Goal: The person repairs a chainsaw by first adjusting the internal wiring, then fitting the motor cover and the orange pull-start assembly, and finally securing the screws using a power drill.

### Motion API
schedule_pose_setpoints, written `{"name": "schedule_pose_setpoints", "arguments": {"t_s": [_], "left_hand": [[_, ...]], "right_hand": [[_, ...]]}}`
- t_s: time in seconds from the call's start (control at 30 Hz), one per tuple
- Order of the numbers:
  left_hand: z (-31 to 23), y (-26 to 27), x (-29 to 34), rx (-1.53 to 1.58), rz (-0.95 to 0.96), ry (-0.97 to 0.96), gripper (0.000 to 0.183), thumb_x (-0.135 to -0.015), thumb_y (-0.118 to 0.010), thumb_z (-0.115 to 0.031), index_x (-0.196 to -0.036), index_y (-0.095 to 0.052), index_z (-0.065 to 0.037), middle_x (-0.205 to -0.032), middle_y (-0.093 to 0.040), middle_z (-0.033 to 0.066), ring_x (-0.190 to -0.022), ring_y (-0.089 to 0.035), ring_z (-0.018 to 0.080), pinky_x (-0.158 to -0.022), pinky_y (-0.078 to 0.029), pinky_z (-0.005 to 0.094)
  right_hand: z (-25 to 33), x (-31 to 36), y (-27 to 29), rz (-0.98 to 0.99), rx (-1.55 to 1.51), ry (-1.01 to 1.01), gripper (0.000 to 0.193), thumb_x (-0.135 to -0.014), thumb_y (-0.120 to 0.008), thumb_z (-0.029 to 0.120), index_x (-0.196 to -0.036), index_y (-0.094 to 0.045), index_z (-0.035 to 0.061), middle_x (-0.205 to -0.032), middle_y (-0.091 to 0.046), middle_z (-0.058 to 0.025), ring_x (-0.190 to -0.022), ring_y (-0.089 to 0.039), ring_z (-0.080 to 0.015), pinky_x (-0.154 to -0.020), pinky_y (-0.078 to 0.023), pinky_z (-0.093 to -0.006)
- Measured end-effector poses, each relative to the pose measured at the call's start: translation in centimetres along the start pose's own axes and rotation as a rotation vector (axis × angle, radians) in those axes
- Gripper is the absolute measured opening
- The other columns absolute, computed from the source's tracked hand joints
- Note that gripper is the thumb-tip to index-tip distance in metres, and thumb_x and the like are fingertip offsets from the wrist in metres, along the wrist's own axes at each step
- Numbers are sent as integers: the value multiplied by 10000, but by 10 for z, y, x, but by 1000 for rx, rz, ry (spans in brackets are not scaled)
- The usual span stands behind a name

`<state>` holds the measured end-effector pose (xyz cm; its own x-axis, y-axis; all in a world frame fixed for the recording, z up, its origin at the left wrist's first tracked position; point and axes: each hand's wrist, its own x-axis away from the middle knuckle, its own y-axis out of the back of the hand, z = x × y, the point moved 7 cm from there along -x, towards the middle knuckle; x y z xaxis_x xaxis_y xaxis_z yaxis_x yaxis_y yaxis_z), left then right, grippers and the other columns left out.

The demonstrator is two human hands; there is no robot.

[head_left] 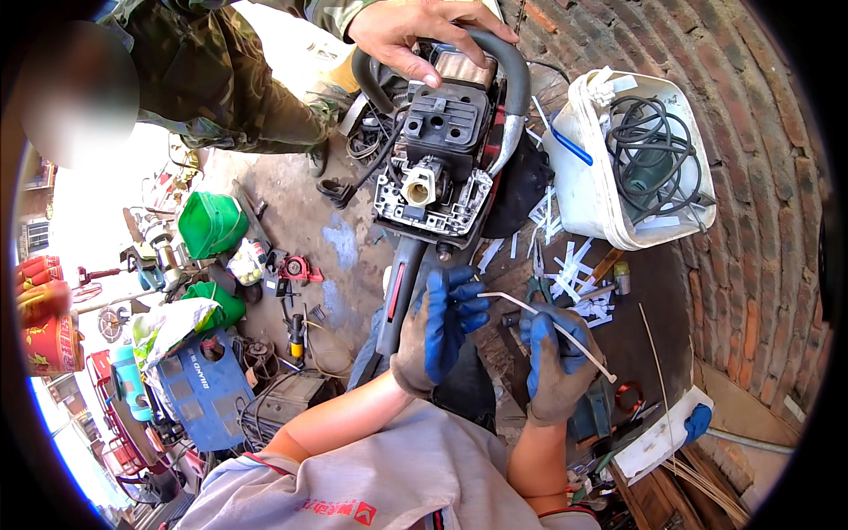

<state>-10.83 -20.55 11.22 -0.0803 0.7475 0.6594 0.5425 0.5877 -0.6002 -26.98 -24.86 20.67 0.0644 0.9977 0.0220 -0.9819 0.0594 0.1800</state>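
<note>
My right hand (558,367), in a grey glove with blue-coated fingers, is closed around a thin, bent white rod or tube (570,336). Its far end reaches to the fingertips of my left hand (440,327), gloved alike, whose fingers are partly spread; whether they touch the rod is unclear. Beyond my left hand stands a partly uncovered chainsaw (442,150), with its black engine top and pale metal housing exposed. A long black part with a red line (402,296) extends from it toward me. Another person's bare hand (424,35) rests on the chainsaw's top handle.
At the right, a white bucket (574,190) holds coiled black cable by a brick wall (751,177). White strips (574,265) and pliers (538,263) litter the dark surface below it. Green containers (212,225), a blue case (203,393) and tools crowd the left.
</note>
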Motion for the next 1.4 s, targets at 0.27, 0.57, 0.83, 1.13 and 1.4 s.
{"name": "schedule_pose_setpoints", "arguments": {"t_s": [0.27, 0.57, 0.83, 1.13, 1.4], "left_hand": [[9, -1, -34, 56, -69, -93, 602, -994, -397, -568, -1174, -587, -25, -853, -621, 54, -644, -600, 138, -569, -491, 275], [5, -6, -39, 337, 12, -122, 432, -1026, -422, -451, -1092, -611, -69, -774, -626, 28, -601, -584, 140, -502, -456, 273], [5, -6, -39, 298, 116, -143, 443, -1040, -393, -436, -1069, -628, -62, -770, -614, 15, -638, -585, 124, -557, -458, 250], [8, -5, -38, 209, 77, -137, 476, -1056, -344, -428, -1094, -627, -47, -824, -606, 9, -737, -571, 86, -704, -469, 220], [2, -4, -37, 118, 118, -217, 411, -1065, -333, -391, -1094, -585, -67, -896, -615, 19, -800, -574, 95, -757, -478, 237]], "right_hand": [[-2, -19, -25, 28, 349, 156, 159, -791, -679, 23, -940, -643, -18, -818, -651, -156, -690, -647, -288, -629, -506, -348], [14, -22, -49, -12, 493, 291, 187, -752, -701, 38, -922, -635, -5, -816, -647, -157, -710, -645, -323, -656, -519, -396], [11, -20, -60, -18, 593, 326, 213, -742, -723, 86, -919, -626, 19, -856, -657, -157, -749, -657, -341, -681, -528, -425], [19, -18, -76, 2, 657, 341, 131, -797, -685, 16, -916, -640, -17, -829, -670, -147, -682, -658, -252, -588, -509, -339], [21, -13, -84, 10, 636, 345, 108, -825, -670, 21, -916, -637, -26, -836, -670, -145, -690, -656, -235, -603, -511, -328]]}}
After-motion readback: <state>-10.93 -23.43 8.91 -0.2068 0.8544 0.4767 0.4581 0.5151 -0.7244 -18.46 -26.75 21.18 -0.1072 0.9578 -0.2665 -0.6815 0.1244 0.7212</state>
